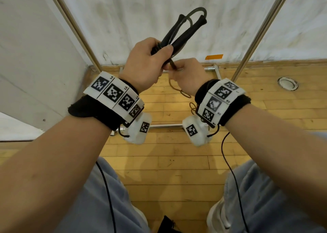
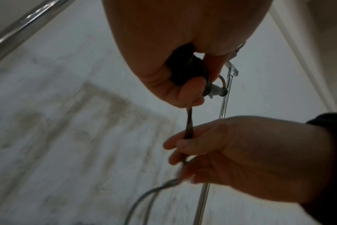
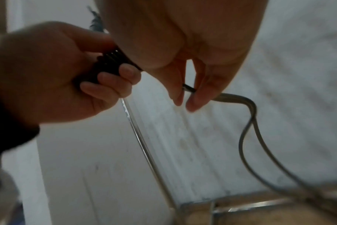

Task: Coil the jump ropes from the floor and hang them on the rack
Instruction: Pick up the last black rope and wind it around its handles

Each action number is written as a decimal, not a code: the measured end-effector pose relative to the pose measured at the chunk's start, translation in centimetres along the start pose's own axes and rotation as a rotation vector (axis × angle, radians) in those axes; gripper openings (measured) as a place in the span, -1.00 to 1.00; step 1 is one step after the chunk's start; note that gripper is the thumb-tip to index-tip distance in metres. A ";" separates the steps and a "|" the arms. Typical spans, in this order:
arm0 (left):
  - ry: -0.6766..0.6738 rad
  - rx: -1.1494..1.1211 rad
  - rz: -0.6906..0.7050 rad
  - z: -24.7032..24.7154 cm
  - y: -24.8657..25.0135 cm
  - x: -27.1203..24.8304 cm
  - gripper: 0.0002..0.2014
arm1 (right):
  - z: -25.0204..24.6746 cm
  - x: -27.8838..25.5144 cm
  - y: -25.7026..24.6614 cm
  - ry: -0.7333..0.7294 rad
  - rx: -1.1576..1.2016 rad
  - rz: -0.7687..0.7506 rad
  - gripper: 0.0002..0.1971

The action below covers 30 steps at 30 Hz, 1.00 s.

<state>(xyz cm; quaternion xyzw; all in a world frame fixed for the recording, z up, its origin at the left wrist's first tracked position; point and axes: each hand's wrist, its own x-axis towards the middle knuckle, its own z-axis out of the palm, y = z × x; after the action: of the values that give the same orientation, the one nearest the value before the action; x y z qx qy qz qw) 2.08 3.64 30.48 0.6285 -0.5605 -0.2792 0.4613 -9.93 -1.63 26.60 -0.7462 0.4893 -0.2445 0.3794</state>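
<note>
- Head view: my left hand (image 1: 146, 62) grips both black handles (image 1: 178, 36) of the jump rope (image 1: 194, 13), raised at chest height.
- My right hand (image 1: 187, 75) pinches the doubled cord (image 2: 188, 126) just below, fingers curled round it.
- Slack cord trails down to the wooden floor (image 1: 177, 162).
- Chrome rack (image 1: 254, 43) stands just ahead, against the white wall (image 1: 150, 11).
</note>
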 end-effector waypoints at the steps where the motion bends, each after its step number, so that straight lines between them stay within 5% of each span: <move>1: 0.000 -0.013 0.002 -0.1 0.2 -0.1 -0.82 | 0.3 -0.3 -0.2 -0.077 0.129 0.020 -0.86; 4: 0.007 -0.026 0.006 -0.9 0.4 -0.1 -0.81 | 0.6 -1.0 -0.2 -0.270 0.363 0.004 -0.86; 7: 0.032 0.046 0.003 -1.4 0.1 -0.1 -0.80 | 0.7 -1.4 -0.1 -0.292 0.276 -0.056 -0.83; 15: 0.046 0.435 0.059 -1.6 -1.5 0.0 -0.81 | 1.0 -1.9 0.8 -0.042 0.070 -0.123 -0.74; 24: 0.238 0.476 0.129 -1.8 -1.7 0.9 -0.73 | 1.0 -1.0 0.5 0.171 0.077 -0.196 -0.85; 30: 0.251 0.500 0.107 -2.1 -2.2 1.3 -0.70 | 0.4 -0.8 0.5 -0.068 -0.011 -0.115 -0.78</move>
<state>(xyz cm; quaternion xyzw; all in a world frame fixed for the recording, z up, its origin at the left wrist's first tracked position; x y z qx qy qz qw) 5.19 2.87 29.57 0.7219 -0.5828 -0.0276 0.3720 -10.21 -0.92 25.96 -0.7829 0.4339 -0.2379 0.3771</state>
